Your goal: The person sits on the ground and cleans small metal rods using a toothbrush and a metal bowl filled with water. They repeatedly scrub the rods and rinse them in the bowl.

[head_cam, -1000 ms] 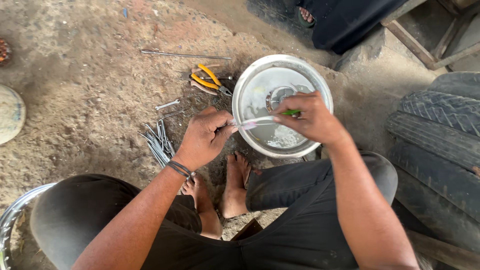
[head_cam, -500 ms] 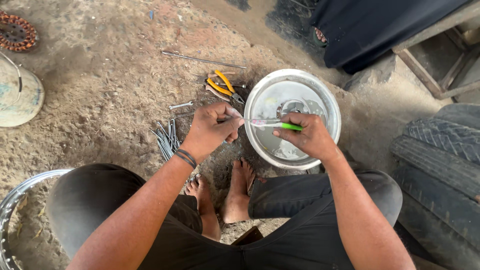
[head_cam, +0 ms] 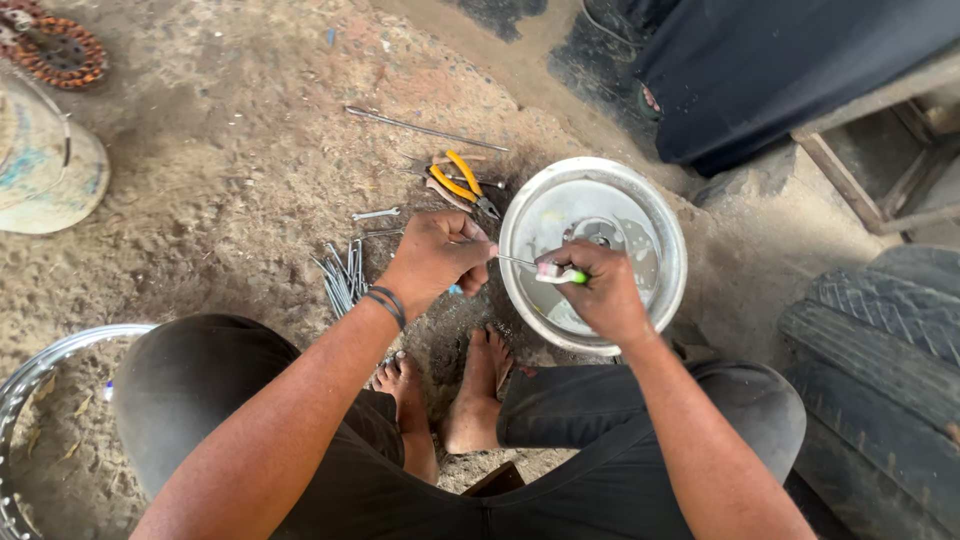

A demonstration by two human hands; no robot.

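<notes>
Both forearms reach forward and angle in toward each other, so the 2 hands sit close together. Left hand point(head_cam: 432, 258) is curled into a loose fist, knuckles up, band on the wrist. Right hand point(head_cam: 600, 290) is closed tight too, fingers pinched.

Pliers point(head_cam: 458, 187) lie left of the bowl point(head_cam: 655, 215), spokes point(head_cam: 340, 275) farther left.

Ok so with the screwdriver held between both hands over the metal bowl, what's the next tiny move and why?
Probably steady the tip first. The right hand grips the green-handled screwdriver, and its shaft runs to the left hand, which pinches something too small to make out. Both are raised above the metal bowl, so a slip could drop it.
</notes>
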